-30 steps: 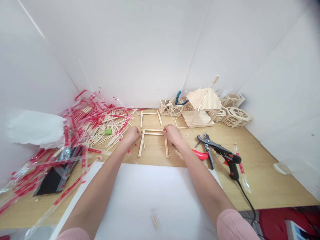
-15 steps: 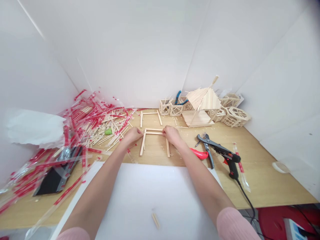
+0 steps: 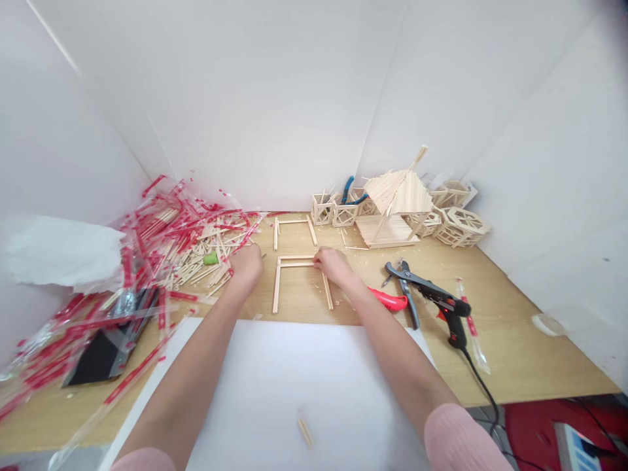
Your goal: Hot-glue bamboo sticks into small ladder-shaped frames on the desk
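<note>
- The right hand [image 3: 334, 265] has its fingertips closed on the far right corner of the near stick frame [image 3: 276, 288].
- The left hand [image 3: 246, 267] is off the frame, at the right edge of the loose stick pile [image 3: 193, 269]; its fingers are mostly hidden, so I cannot tell whether they are apart, together or holding anything.
- The near stick frame is on the desk [image 3: 530, 340], just beyond the white sheet [image 3: 294, 373], its two legs pointing toward the person and its crosspiece on the far side.
- A smaller-looking far stick frame [image 3: 293, 222] lies beyond it, opening the same way.
- Red-and-clear wrappers [image 3: 193, 219] tangle over and around the pile, with a small green object [image 3: 210, 259] among the sticks.
- At the back right stands a roofed stick house [image 3: 402, 193], between stick lattice pieces [image 3: 461, 227]; blue-handled pliers [image 3: 348, 190] rest on others to its left.
- Right of the right hand lie a red-handled tool [image 3: 391, 300], grey-handled cutters [image 3: 411, 309] and a black glue gun [image 3: 457, 330].
- Two short sticks [image 3: 305, 433] lie side by side on the white sheet.
</note>
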`<control>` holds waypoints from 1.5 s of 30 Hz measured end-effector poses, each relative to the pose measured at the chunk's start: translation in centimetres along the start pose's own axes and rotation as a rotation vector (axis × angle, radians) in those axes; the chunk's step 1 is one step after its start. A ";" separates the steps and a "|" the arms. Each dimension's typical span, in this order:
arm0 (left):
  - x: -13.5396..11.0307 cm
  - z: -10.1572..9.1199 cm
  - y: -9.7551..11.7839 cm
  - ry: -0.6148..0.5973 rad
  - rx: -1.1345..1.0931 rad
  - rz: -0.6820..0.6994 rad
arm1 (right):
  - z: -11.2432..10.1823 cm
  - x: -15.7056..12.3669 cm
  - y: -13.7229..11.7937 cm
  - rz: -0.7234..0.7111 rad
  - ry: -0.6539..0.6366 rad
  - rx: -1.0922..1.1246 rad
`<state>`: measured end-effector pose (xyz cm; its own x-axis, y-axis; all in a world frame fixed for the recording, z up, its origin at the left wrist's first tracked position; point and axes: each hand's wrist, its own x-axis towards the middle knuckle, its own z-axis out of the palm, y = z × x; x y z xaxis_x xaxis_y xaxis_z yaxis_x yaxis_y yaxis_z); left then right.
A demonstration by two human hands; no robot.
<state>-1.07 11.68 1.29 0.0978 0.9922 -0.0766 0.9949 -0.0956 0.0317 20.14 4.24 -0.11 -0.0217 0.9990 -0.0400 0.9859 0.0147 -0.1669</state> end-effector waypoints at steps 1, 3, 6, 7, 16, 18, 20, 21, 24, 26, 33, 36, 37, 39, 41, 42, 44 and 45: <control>-0.1 0.0 0.2 0.050 0.005 0.042 | -0.2 0.0 0.3 0.003 0.007 0.008; -0.5 0.1 1.0 0.168 -0.029 0.214 | -1.0 -0.1 1.4 0.034 0.045 0.033; -1.1 0.7 3.0 0.226 -0.144 0.509 | -2.5 -0.5 3.7 0.126 0.130 0.074; -1.2 1.1 3.7 0.208 -0.182 0.581 | -2.9 -0.6 4.3 0.152 0.151 0.080; -0.3 3.6 7.8 0.106 -0.279 0.723 | -1.8 -0.3 3.3 0.165 -0.006 0.087; -0.2 3.8 8.3 0.098 -0.263 0.702 | -1.2 -0.1 2.7 0.166 -0.024 0.093; -0.1 3.9 8.6 0.094 -0.255 0.685 | -0.8 0.1 2.5 0.163 -0.033 0.102; 0.0 4.0 8.7 0.095 -0.255 0.681 | -0.7 0.2 2.5 0.159 -0.038 0.108; 0.2 4.3 8.7 0.107 -0.255 0.689 | -0.5 0.2 2.5 0.151 -0.048 0.125; 0.3 4.5 8.7 0.120 -0.254 0.695 | -0.6 0.2 2.4 0.151 -0.051 0.134; 0.3 4.9 8.7 0.166 -0.266 0.685 | -0.7 0.1 1.9 0.162 -0.041 0.164; 0.2 4.8 8.8 0.168 -0.256 0.680 | -0.4 0.1 1.7 0.151 -0.020 0.154; 0.1 4.8 8.8 0.171 -0.249 0.679 | -0.4 0.2 1.7 0.147 -0.021 0.153; 0.0 4.9 8.8 0.183 -0.233 0.678 | -0.3 0.2 1.7 0.146 -0.031 0.153; -0.2 5.0 8.9 0.196 -0.215 0.673 | -0.2 0.2 1.6 0.150 -0.035 0.153; -0.2 5.0 8.9 0.201 -0.205 0.671 | -0.3 0.2 1.6 0.153 -0.035 0.153; -0.3 5.1 8.9 0.205 -0.192 0.663 | -0.3 0.1 1.5 0.158 -0.033 0.152; -0.4 5.1 8.9 0.206 -0.187 0.661 | -0.4 0.1 1.4 0.159 -0.034 0.153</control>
<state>7.88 10.06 -3.52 0.6535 0.7281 0.2067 0.7066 -0.6848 0.1783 21.63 4.36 -0.01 0.1243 0.9861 -0.1105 0.9407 -0.1525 -0.3031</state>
